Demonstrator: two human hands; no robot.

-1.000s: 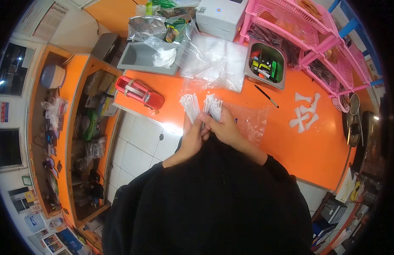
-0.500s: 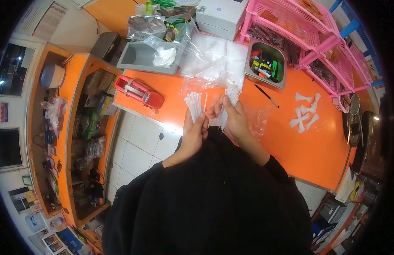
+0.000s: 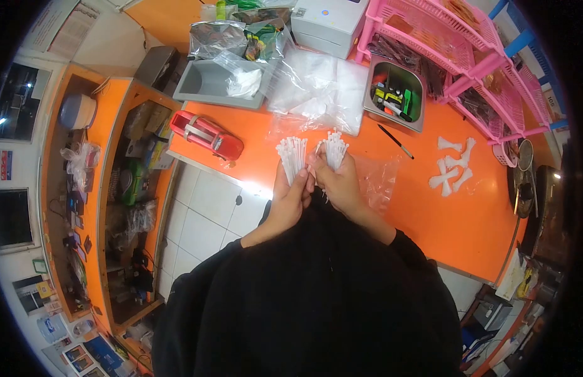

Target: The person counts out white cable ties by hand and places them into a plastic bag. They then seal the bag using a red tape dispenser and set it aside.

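Note:
My left hand (image 3: 292, 191) is closed round a bundle of white cable ties (image 3: 292, 154), their small heads fanned out at the top. Another bundle of white cable ties (image 3: 335, 149) is gripped in my right hand (image 3: 339, 182), heads upward too. Both hands are side by side in front of my body at the orange table's edge, fingers touching or nearly so. Beyond them lie clear plastic bags (image 3: 316, 88), and one more clear bag (image 3: 379, 179) is beside my right wrist. Several small white bundles with flared ends (image 3: 451, 164) rest on the table to the right.
On the orange table (image 3: 429, 232) are a red tape dispenser (image 3: 206, 135), a grey tray (image 3: 200, 81), a black pen (image 3: 395, 140) and a metal container (image 3: 395, 94) with markers. A white printer (image 3: 326, 28) and pink racks (image 3: 455, 56) stand behind. Orange shelving (image 3: 118, 125) is at left.
My right hand has moved slightly left, bringing its bundle closer to my left hand. The single tie that stood apart beside the left bundle no longer shows separately.

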